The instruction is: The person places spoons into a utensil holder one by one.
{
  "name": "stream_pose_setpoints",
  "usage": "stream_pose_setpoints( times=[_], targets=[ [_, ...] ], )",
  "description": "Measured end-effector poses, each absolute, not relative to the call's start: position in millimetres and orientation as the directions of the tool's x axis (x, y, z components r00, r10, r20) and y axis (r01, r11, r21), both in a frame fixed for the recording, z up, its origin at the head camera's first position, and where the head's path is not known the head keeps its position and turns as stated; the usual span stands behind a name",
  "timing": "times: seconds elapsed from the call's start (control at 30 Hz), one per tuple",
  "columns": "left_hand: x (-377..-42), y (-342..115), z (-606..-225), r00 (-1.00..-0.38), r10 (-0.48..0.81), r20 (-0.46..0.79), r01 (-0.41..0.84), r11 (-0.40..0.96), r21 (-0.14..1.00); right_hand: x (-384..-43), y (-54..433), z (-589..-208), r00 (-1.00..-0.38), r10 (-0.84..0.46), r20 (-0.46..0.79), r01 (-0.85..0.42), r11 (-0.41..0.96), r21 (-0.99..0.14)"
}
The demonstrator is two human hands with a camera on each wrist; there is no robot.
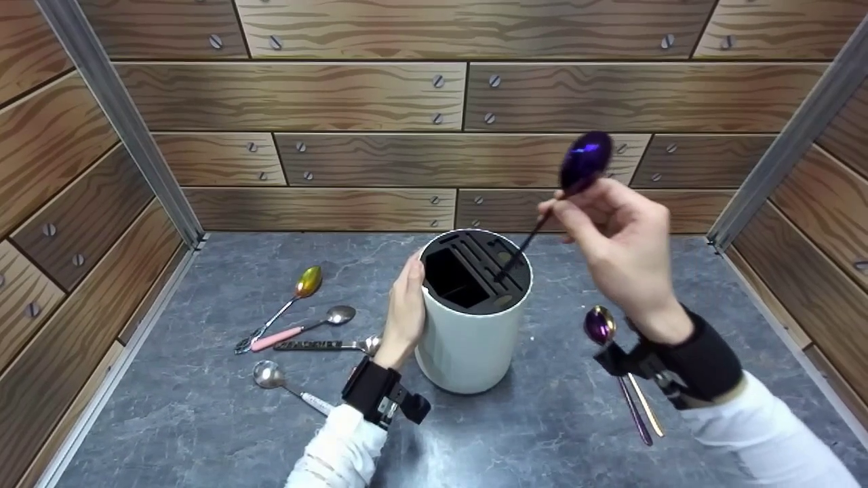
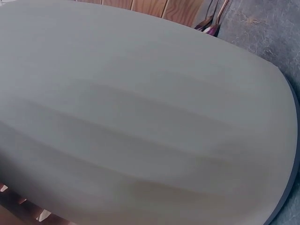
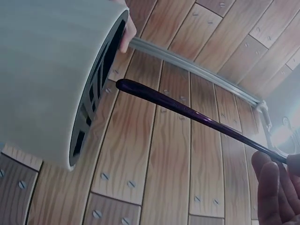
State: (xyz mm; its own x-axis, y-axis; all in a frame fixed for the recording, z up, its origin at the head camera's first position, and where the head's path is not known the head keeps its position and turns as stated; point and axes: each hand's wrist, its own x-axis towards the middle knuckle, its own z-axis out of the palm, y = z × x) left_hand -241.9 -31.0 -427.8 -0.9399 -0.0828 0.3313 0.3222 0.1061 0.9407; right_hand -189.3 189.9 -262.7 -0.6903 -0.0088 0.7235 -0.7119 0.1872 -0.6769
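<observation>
A purple spoon [image 1: 586, 163] is pinched near its bowl by my right hand [image 1: 627, 244], bowl up and handle slanting down to the left. In the right wrist view the tip of the spoon handle [image 3: 168, 103] is apart from the slotted top of a white utensil holder [image 3: 47, 79]. That holder [image 1: 468, 346] stands upright on the table, its black insert [image 1: 512, 271] showing a large square opening and several narrow slots. My left hand [image 1: 405, 308] rests against the holder's left side near the rim. The holder's wall fills most of the left wrist view.
Left on the grey table [image 1: 217, 420] lie a gold-bowled spoon [image 1: 308, 281], a pink-handled spoon [image 1: 278, 337], a dark-handled utensil [image 1: 315, 345] partly behind the left hand, and a white-handled spoon [image 1: 270, 374]. Purple and gold spoons [image 1: 600, 325] lie at right, partly covered by the wrist camera. Wood-patterned walls [image 1: 366, 95] surround the table.
</observation>
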Motion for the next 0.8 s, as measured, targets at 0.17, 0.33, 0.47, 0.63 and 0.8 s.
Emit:
stream_pose_setpoints(
  times=[0.17, 0.33, 0.47, 0.63, 0.8],
  targets=[
    [-243, -31, -428, -0.941, -0.075, 0.33, 0.321, 0.108, 0.941, -203, 169, -262, -0.718, -0.065, 0.693, -0.685, 0.24, -0.688],
    [-243, -31, -427, -0.942, -0.073, 0.327, 0.321, 0.086, 0.943, -219, 146, -261, -0.751, -0.143, 0.645, -0.655, 0.284, -0.7],
    [-242, -31, -427, -0.942, -0.07, 0.328, 0.321, 0.096, 0.942, -229, 134, -261, -0.766, -0.182, 0.616, -0.636, 0.347, -0.689],
    [-243, -31, -427, -0.94, -0.083, 0.33, 0.319, 0.12, 0.94, -238, 126, -266, -0.794, -0.221, 0.566, -0.602, 0.406, -0.687],
    [-243, -31, -428, -0.931, -0.079, 0.358, 0.346, 0.133, 0.929, -246, 125, -277, -0.819, -0.271, 0.505, -0.572, 0.45, -0.686]
  ],
)
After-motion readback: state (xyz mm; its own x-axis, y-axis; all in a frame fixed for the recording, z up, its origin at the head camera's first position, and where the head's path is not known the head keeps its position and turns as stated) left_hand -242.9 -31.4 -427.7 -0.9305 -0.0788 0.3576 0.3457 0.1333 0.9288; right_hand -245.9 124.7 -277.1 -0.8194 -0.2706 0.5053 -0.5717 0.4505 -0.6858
